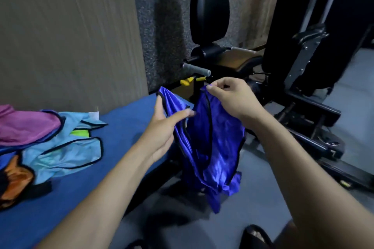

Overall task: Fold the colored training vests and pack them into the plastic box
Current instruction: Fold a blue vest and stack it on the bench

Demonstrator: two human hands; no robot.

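A shiny dark-blue vest (210,147) with black trim hangs in the air past the right end of the blue table (113,127). My right hand (232,97) pinches the top of one shoulder strap. My left hand (166,125) holds the other strap, thumb up along it and fingers stretched across the cloth. On the table's left lie a light-blue vest (66,147), a purple vest (24,125), a bit of neon-yellow vest (80,133) and an orange vest (16,180). No plastic box is in view.
A black gym machine (299,78) with a padded seat and grey handles stands right behind the hanging vest. A beige wall panel (66,32) backs the table. Grey floor lies below, with my dark shoe (255,234) at the bottom edge.
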